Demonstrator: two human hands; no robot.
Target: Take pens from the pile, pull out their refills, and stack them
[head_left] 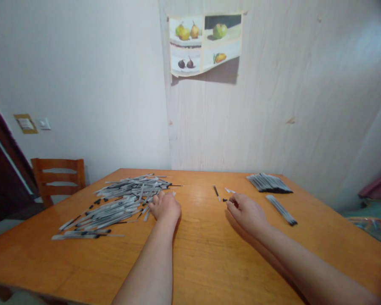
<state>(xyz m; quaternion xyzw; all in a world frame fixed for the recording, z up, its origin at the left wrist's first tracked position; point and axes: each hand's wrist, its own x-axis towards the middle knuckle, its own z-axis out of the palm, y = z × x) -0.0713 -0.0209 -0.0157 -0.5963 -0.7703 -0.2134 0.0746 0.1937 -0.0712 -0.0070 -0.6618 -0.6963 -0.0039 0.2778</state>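
My left hand (165, 205) rests at the right edge of a loose pile of slim, translucent grey pens (123, 205) with black ends. Its fingers are apart and touch the pile, with the tips partly hidden. My right hand (248, 212) is over the table, its thumb and fingers pinched together; what they hold, if anything, is too small to name. Just left of those fingertips lies a small black cap (225, 200). A short dark pen part (216, 192) lies beyond it, and small clear pieces (229, 190) are close to the right hand.
Neat rows of pens (269, 183) lie at the table's back right, with a small bundle (281, 210) nearer. Small black pieces (97, 201) are scattered left of the pile. A wooden chair (59, 176) stands behind the orange table (197, 262), left of a wall with fruit pictures (206, 44).
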